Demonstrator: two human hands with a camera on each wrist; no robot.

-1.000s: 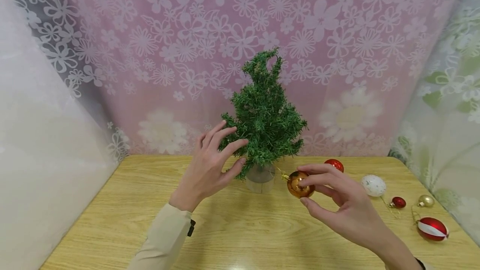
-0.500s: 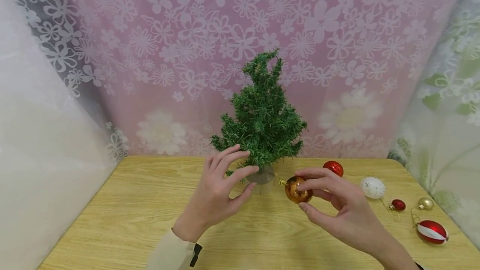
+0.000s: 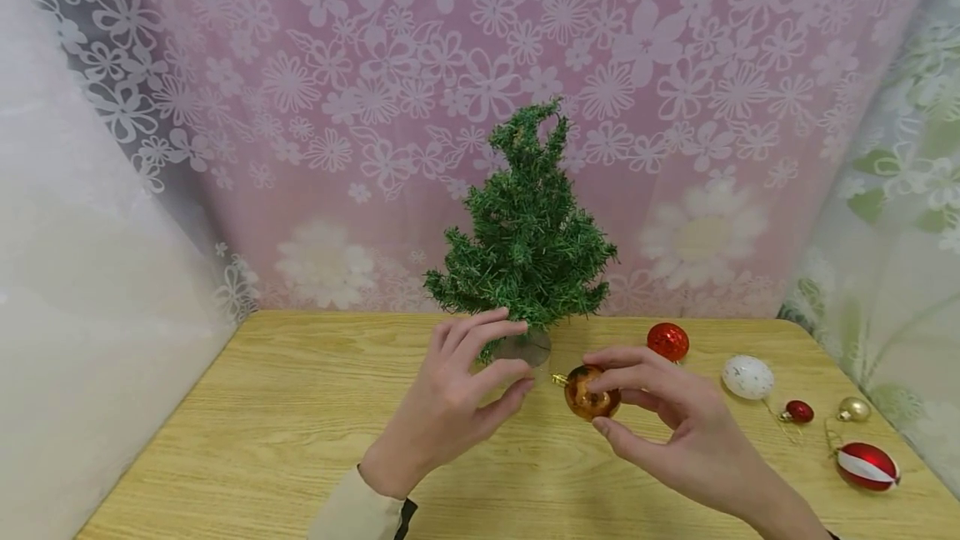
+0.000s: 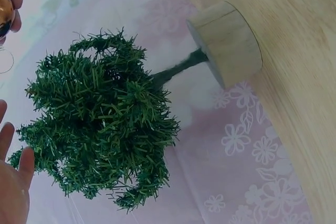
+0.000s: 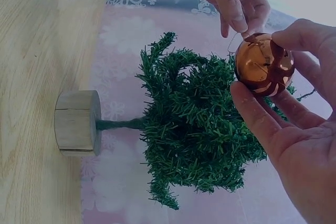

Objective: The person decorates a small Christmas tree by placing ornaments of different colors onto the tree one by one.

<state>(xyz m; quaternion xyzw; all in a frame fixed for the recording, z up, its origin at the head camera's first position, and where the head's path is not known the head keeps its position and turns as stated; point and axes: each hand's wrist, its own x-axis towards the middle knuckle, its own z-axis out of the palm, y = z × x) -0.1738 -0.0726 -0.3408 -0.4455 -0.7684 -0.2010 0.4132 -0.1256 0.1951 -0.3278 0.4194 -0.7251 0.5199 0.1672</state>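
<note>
In the head view my right hand [image 3: 675, 423] grips a shiny copper-orange Christmas bauble [image 3: 592, 392] between thumb and fingers. The bauble's gold cap points left, and a thin string loop [image 5: 231, 44] shows beside it in the right wrist view. My left hand [image 3: 465, 390] is close to that cap, its fingers bent loosely and its thumb near the index fingertip. In the left wrist view its fingers [image 4: 25, 167] are spread apart from the loop. Behind both hands stands a small green artificial Christmas tree [image 3: 528, 232] on a round wooden base [image 5: 77, 123], partly hidden by the left hand.
On the right of the wooden table [image 3: 300, 407] lie a red glittery bauble [image 3: 667, 342], a white speckled bauble [image 3: 747, 377], a small dark red bauble [image 3: 798, 412], a small gold one [image 3: 855, 409] and a red-and-white striped ornament [image 3: 867, 467]. A pink floral curtain [image 3: 360, 107] hangs behind.
My left hand has moved from the tree's left branches down and right toward the bauble's cap, thumb and index drawing closer together. The right hand has brought the bauble slightly lower and left.
</note>
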